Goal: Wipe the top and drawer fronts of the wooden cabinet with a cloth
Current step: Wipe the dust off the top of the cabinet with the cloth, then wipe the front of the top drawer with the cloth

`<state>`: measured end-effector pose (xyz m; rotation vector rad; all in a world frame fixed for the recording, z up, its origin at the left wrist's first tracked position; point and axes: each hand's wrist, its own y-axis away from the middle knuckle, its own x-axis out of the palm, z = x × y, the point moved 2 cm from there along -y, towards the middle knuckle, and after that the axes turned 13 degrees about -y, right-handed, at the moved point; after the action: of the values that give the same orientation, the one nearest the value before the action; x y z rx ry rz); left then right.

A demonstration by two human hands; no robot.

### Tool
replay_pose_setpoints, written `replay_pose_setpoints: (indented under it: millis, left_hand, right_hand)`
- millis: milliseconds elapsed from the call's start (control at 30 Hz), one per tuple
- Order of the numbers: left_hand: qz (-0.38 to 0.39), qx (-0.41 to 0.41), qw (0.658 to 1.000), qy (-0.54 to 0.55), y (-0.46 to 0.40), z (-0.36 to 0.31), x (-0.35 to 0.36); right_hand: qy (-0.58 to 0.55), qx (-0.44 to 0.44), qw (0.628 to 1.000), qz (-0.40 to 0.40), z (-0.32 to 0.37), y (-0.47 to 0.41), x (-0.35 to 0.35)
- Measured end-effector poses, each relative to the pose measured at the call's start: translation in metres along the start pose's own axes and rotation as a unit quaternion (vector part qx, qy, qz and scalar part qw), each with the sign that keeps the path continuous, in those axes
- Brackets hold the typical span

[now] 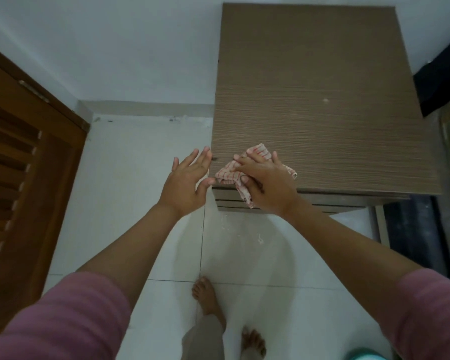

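The wooden cabinet (322,87) stands against the white wall, its grey-brown top seen from above; drawer fronts (309,202) show as thin strips under its near edge. A white cloth with red stripes (227,174) lies crumpled on the near left corner of the top, part of it hanging over the front edge. My right hand (265,183) presses on the cloth, fingers spread over it and thumb curled under its hanging part. My left hand (187,183) is beside the cabinet's left edge, fingers straight, fingertips at the corner, holding nothing.
A brown louvred wooden door (24,178) is at the left. White floor tiles (140,203) lie below, with my bare feet (208,297) near the bottom. A dark object (439,81) sits right of the cabinet. A small pale speck (325,100) marks the top.
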<state>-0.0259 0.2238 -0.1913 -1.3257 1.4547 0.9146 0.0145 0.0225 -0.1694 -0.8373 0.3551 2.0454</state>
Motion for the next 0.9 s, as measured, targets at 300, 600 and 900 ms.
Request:
replay_pose_setpoints:
  millis: [300, 600, 900]
  left_hand:
    - [-0.030, -0.005, 0.999, -0.035, 0.002, -0.004, 0.003]
    - [-0.127, 0.022, 0.991, -0.031, 0.005, -0.002, 0.005]
    - [-0.305, 0.014, 0.948, 0.087, 0.012, -0.005, 0.029]
  right_hand:
    - [-0.036, -0.017, 0.999, -0.025, 0.003, 0.020, 0.005]
    - [-0.101, -0.003, 0.992, -0.071, 0.005, 0.036, 0.003]
    - [-0.122, -0.066, 0.986, -0.093, -0.013, 0.044, -0.014]
